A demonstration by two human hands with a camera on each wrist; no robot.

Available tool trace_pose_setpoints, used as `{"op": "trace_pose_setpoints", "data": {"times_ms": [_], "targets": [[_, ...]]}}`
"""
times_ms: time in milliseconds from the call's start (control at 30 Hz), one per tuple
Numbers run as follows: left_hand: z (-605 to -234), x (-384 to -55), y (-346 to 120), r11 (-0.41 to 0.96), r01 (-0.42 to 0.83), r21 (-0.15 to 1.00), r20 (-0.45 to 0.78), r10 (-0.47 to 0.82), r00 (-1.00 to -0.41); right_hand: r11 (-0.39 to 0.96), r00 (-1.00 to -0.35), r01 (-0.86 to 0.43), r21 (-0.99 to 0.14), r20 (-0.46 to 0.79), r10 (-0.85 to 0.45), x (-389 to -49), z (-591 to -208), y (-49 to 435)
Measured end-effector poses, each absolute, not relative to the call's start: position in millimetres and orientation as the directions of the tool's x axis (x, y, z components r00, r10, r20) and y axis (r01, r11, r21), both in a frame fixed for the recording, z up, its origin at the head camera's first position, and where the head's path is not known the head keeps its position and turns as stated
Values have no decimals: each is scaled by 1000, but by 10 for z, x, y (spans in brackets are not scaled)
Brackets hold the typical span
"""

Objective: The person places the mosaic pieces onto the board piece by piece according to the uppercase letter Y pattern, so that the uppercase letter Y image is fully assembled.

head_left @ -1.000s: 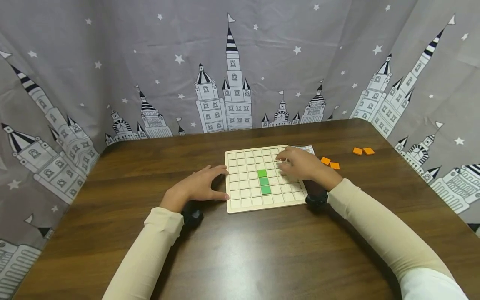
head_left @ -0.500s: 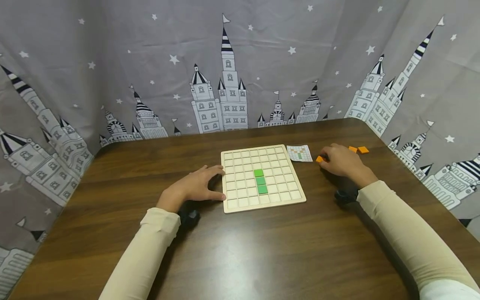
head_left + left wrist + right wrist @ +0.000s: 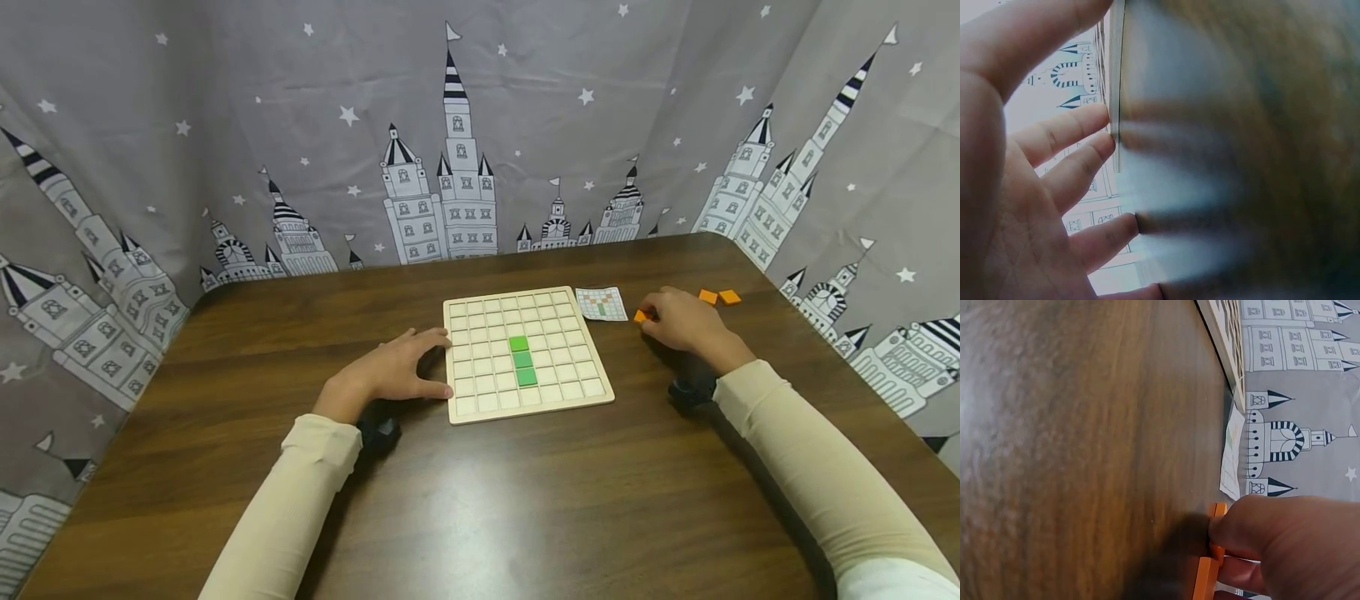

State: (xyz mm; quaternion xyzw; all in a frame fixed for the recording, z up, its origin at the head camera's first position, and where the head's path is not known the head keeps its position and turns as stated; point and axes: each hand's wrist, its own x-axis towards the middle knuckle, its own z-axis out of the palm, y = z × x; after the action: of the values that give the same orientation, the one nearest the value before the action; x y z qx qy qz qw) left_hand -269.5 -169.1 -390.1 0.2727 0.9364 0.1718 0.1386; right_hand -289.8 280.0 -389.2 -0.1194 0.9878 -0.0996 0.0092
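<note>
A pale wooden grid board lies on the table, with a short column of green square tiles in its cells. My left hand rests at the board's left edge, fingers spread and thumb apart; the left wrist view has its fingertips touching the edge. To the right of the board, my right hand pinches an orange square tile, its thumb pressed on the tile. A second orange tile lies close beside it, mostly hidden by the hand in the head view.
A small printed card with a coloured grid lies between the board and my right hand. Two more orange tiles sit farther right on the brown wooden table. A grey curtain printed with castles hangs behind.
My right hand has gone from above the board out to the orange tiles on the right and taken hold of one. My left hand stays at the board's left edge.
</note>
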Motion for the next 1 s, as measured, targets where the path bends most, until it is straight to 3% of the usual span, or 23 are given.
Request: {"op": "trace_pose_setpoints", "data": {"times_ms": [267, 567, 1000], "targets": [[-3888, -2696, -1719, 796, 461, 393, -171, 556, -813, 941, -965, -261, -216, 46, -257, -2985, -3866, 2659], [-3914, -2698, -1735, 790, 467, 397, -163, 562, -811, 893, -939, -344, -289, 89, -333, -3138, -3771, 2014], [-3901, -2676, -1709, 794, 459, 399, -163, 554, -817, 820, -865, -499, -282, 96, -493, -3217, -3712, 1256]]}}
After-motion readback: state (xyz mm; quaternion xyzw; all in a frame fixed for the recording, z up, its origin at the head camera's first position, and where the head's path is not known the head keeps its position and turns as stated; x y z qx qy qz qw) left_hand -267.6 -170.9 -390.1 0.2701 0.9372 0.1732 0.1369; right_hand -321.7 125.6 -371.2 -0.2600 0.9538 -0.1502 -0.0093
